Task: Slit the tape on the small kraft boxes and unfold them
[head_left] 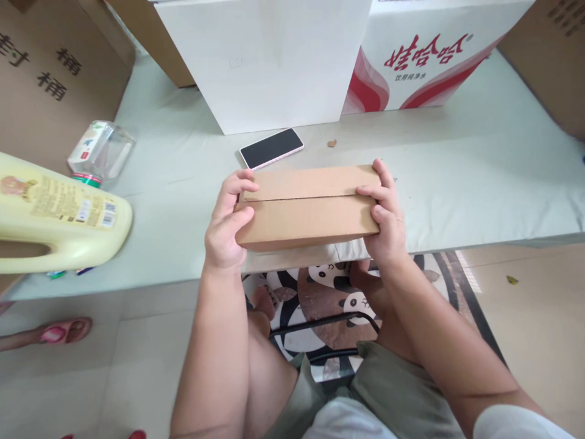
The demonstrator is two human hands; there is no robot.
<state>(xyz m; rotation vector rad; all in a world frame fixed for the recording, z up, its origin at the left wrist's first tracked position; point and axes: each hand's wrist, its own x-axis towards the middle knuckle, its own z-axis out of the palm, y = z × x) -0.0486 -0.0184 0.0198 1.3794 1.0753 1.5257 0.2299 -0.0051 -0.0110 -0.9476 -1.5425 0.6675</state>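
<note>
Between my two hands is a small brown cardboard box, held at the front edge of the cloth-covered table. A seam runs across its upper face, where two flaps meet. My left hand grips the left end, thumb on the near flap and fingers by the far one. At the right end my right hand has its thumb and fingers closed round the edge. The box's underside and what is inside it are hidden. Just beyond it lies a phone with a dark screen.
A white carton and a red-and-white carton stand at the back. On the left are a yellow jug, a clear bottle on its side and a big brown carton. Another person's slippered foot shows on the floor.
</note>
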